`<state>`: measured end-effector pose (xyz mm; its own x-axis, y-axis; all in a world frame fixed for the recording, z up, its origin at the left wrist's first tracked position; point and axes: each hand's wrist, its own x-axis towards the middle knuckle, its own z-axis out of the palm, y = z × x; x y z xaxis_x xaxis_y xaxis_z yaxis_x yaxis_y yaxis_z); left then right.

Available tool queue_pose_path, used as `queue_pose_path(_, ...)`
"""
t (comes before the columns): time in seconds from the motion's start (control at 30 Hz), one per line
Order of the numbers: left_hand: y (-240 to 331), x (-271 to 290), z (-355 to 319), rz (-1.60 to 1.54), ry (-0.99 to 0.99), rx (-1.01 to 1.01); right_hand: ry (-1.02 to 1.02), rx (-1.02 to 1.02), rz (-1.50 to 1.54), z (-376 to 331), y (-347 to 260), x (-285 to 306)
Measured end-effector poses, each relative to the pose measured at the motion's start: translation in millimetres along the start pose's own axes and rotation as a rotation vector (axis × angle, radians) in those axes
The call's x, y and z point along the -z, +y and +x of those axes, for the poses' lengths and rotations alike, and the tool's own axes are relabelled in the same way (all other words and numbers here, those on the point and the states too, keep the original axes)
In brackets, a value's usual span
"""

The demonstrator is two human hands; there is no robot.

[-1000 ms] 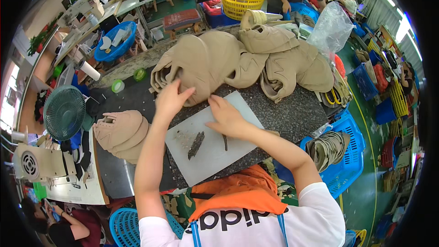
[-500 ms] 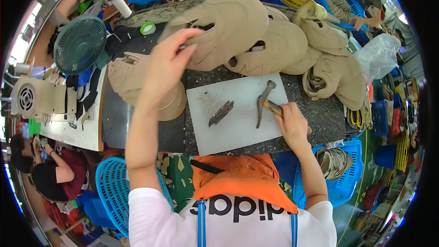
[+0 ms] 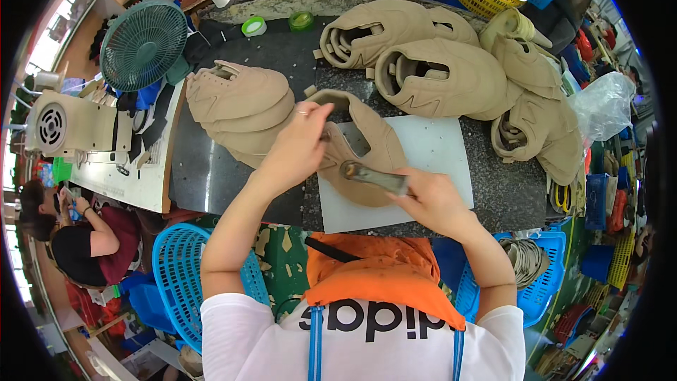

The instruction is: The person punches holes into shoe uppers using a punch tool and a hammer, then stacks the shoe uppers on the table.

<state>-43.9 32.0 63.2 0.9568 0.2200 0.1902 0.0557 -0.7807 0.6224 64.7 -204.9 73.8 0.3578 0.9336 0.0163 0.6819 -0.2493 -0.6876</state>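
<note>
Tan shoe upper [image 3: 360, 144] on white board [image 3: 437, 152], speckled dark table [image 3: 211, 169].

The person wears a white short-sleeved T-shirt [image 3: 352, 339] with dark lettering across the chest, and an orange apron [image 3: 374, 275] over it. Two light blue straps [image 3: 315, 342] run down the front of the shirt from the apron. Both forearms are bare, and the left hand [image 3: 300, 144] has a thin ring [image 3: 302, 112] on one finger; the right hand [image 3: 430, 201] wears nothing.
</note>
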Motion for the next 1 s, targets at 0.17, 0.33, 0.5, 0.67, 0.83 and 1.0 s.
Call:
queue_pose_path(0.17, -14, 17, -21, -0.459, 0.381, 0.190, -0.104, -0.042, -0.100, 8, 9, -17)
queue_pose_path(0.33, -8, -4, -2, -0.768, 0.405, 0.189, -0.156, -0.123, -0.042, 12, 5, -13)
queue_pose_path(0.5, -29, -42, 16, -0.598, 0.325, 0.427, -0.143, -0.124, -0.042, 10, 7, -16)
queue_pose_path(0.67, -34, -50, 14, -0.700, 0.329, 0.407, -0.151, -0.122, -0.008, 11, 11, -16)
queue_pose_path(0.83, -35, -49, 14, -0.853, 0.377, 0.420, -0.131, -0.089, -0.007, 11, 19, -18)
queue_pose_path(1.0, -33, -50, 8, -0.584, 0.358, 0.346, -0.175, -0.136, 0.086, 31, -7, 22)
